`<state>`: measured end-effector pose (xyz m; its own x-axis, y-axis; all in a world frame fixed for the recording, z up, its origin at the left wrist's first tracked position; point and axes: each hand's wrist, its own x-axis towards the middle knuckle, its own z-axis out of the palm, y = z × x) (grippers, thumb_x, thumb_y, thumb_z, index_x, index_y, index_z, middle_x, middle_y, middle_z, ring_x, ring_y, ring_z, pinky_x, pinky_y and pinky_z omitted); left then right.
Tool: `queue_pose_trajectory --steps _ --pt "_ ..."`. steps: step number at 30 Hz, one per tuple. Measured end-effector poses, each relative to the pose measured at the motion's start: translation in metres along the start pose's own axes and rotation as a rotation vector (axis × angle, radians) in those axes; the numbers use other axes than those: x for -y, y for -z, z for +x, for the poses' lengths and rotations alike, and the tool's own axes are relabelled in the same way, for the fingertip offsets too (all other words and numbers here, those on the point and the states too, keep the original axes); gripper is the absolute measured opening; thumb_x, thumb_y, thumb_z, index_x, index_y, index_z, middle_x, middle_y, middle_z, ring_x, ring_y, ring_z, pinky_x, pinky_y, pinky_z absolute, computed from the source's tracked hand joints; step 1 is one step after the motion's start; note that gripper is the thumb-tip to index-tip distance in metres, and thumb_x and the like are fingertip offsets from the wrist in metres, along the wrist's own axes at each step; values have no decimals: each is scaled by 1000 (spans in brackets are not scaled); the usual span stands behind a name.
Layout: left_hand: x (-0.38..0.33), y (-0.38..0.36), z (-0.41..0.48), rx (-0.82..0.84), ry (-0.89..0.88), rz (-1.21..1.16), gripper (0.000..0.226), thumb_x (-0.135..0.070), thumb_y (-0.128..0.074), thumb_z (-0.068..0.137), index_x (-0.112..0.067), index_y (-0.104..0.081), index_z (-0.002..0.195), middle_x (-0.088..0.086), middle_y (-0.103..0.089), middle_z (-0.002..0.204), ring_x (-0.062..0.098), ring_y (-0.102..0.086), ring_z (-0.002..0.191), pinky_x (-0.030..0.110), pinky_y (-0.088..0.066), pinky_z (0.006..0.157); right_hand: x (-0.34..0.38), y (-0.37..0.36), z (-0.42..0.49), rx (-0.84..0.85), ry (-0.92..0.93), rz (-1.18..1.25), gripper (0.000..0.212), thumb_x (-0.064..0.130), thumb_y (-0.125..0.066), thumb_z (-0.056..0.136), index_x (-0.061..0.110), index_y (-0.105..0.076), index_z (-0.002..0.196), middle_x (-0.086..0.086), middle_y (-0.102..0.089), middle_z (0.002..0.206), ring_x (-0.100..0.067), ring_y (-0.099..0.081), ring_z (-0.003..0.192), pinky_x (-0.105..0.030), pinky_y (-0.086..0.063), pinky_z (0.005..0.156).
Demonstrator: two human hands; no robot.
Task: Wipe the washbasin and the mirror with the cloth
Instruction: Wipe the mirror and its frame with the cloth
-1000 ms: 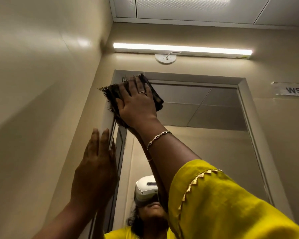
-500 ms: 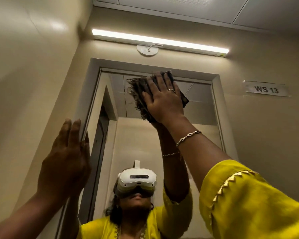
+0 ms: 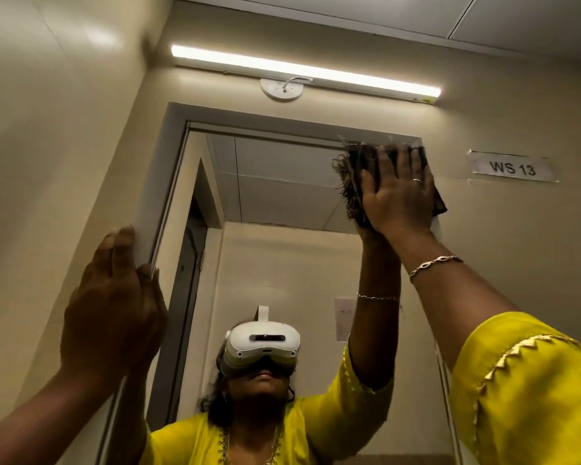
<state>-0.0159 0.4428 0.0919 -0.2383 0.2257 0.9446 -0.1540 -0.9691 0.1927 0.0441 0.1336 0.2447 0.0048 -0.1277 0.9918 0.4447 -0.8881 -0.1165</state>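
1. Since half a second ago, the right hand (image 3: pixel 398 196) and the dark frayed cloth (image 3: pixel 353 182) have slid from the mirror's top middle to its top right corner.
2. Beige walls, a lit tube light (image 3: pixel 302 70) and a "WS 13" label (image 3: pixel 512 167) surround the mirror (image 3: pixel 275 182).
3. Flat and spread, the right hand presses the cloth against the glass.
4. Open, the left hand (image 3: pixel 114 307) rests on the mirror's left frame, lower than before.
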Motion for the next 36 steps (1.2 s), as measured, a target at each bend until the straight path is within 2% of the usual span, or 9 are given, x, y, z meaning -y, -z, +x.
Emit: queue_pose_trajectory --steps 2,4,9,15,18,21,28,33,36 --pt "3 -3 -3 -27 109 -24 48 -32 -36 97 -13 -23 139 27 -45 131 44 -48 116 60 -45 92 6 -2 -3 -16 -93 3 53 43 -27 98 22 -21 147 -12 -8 158 -28 -1 146 -42 1 118" --pt "5 -1 -3 19 127 31 52 -47 -25 96 -14 -27 136 25 -53 121 43 -56 104 55 -51 83 14 -3 -5 -13 -156 -2 54 42 -25 98 20 -19 147 -13 -5 158 -30 2 146 -44 3 118" --pt "-10 12 -1 49 75 -1 54 -44 -25 94 -9 -31 134 28 -55 123 46 -58 104 53 -50 82 48 -8 -13 19 -183 6 55 40 -22 99 19 -12 149 -15 -1 158 -32 5 145 -47 4 118" --pt "-25 24 -3 96 75 -79 55 -32 -29 92 -2 -31 138 27 -45 137 43 -48 121 46 -42 95 118 -19 -25 14 -87 40 57 41 -20 99 16 -8 149 -17 0 157 -34 6 145 -47 4 116" --pt "-24 22 -3 79 -3 -60 53 -31 -27 97 -4 -24 142 21 -29 149 35 -29 137 41 -29 105 156 -26 -32 13 -24 75 58 41 -20 98 14 -7 149 -18 0 157 -34 7 144 -46 6 116" --pt "-22 19 -3 68 -135 7 52 -20 -33 95 -6 -15 142 14 -13 151 29 -14 140 45 -23 109 188 -30 -35 32 76 99 58 40 -19 98 14 -6 149 -18 1 157 -35 7 144 -46 8 116" --pt "-22 22 -3 69 -197 70 51 -15 -40 91 3 -30 138 25 -31 145 34 -21 135 51 -26 106 230 -35 -33 78 210 133 56 38 -19 99 15 -8 149 -18 2 157 -34 8 144 -47 8 116" --pt "-21 21 -3 64 -231 110 52 -13 -45 89 5 -31 136 26 -33 144 35 -22 134 52 -25 104 226 -37 -35 71 285 138 55 40 -21 98 18 -12 148 -16 -2 157 -32 5 145 -47 6 116" --pt "-19 21 -2 55 -255 123 52 -17 -39 92 5 -28 137 27 -32 145 33 -22 135 51 -24 105 218 -36 -41 56 324 159 56 42 -25 97 19 -15 148 -15 -5 157 -31 3 145 -46 5 116"
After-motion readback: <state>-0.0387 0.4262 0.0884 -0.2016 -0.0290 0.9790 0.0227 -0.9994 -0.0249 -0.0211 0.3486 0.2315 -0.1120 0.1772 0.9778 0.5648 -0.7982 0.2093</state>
